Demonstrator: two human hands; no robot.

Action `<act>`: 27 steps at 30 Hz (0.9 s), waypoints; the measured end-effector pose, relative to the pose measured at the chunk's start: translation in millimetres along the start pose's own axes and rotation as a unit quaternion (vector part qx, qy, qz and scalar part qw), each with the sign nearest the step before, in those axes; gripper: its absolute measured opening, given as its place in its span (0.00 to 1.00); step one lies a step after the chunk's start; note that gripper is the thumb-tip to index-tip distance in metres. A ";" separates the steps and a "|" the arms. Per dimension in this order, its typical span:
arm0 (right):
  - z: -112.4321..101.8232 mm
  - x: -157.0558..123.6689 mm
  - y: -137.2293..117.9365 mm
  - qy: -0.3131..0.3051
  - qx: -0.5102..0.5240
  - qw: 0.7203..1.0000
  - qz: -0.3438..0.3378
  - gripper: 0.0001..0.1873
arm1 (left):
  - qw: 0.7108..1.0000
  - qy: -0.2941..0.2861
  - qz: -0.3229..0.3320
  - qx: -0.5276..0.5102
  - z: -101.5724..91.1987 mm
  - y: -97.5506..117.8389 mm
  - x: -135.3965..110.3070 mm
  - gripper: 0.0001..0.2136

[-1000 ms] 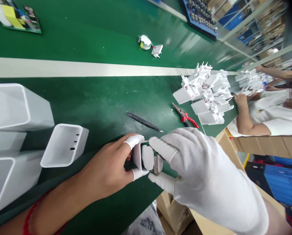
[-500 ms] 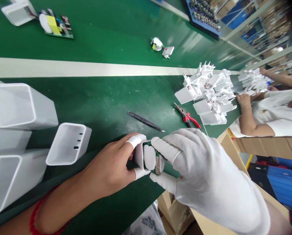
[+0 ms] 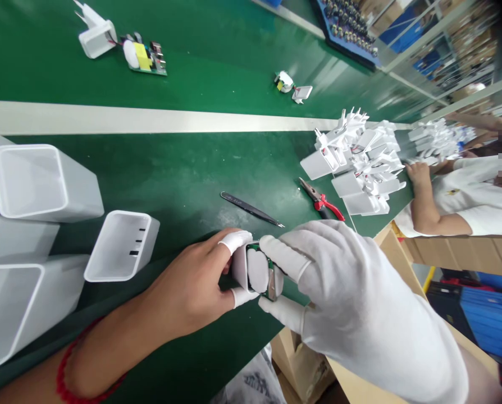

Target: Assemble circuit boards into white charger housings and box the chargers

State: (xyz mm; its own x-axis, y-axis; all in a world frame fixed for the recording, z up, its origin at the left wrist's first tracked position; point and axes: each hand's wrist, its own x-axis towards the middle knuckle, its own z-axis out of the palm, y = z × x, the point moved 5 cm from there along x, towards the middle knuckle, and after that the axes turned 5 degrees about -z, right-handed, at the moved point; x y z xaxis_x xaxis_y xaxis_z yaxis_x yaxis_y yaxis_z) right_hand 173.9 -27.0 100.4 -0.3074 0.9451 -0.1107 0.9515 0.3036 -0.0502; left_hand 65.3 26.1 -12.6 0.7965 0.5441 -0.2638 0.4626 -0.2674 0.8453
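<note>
Casing: small white plastic shell (image 3: pixel 240 268), smooth and round-cornered, held just above or on the green tabletop (image 3: pixel 170 168), close to its near edge; its open mouth faces the right hand.
Board: green circuit board (image 3: pixel 271 264) with a matte white rounded pad (image 3: pixel 258 270) and a flat metal plate; partly inside the shell's mouth, partly out.
Left fingers: left hand (image 3: pixel 192 286), white cots on thumb and finger, pinching the shell from both sides.
Right fingers: right hand (image 3: pixel 339 280), in wrinkled white fabric glove, thumb and forefinger pinching the board's outer part.
Tools: slim black tweezers (image 3: pixel 251 209); red-handled pliers (image 3: pixel 322 200), nearer the near edge's right stretch.
Tubs: open white box (image 3: pixel 122 247), slots in its wall; larger smooth tubs (image 3: pixel 49 182) toward the tabletop's left side.
Tray: blue tray (image 3: pixel 347 35) by the far edge, holding rows of small dark parts.
</note>
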 end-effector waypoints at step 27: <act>0.6 -1.3 -3.7 0.016 -0.024 1.000 0.000 0.06 | 1.000 -0.010 -0.004 0.003 0.2 0.0 -0.5 0.26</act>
State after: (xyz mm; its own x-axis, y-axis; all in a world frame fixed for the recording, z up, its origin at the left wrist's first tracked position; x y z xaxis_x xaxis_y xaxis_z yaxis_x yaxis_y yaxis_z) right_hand 170.7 -29.4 100.1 -0.3071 0.9484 -0.0788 0.9514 0.3079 -0.0030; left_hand 65.1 25.6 -12.6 0.8009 0.5295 -0.2798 0.4712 -0.2689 0.8400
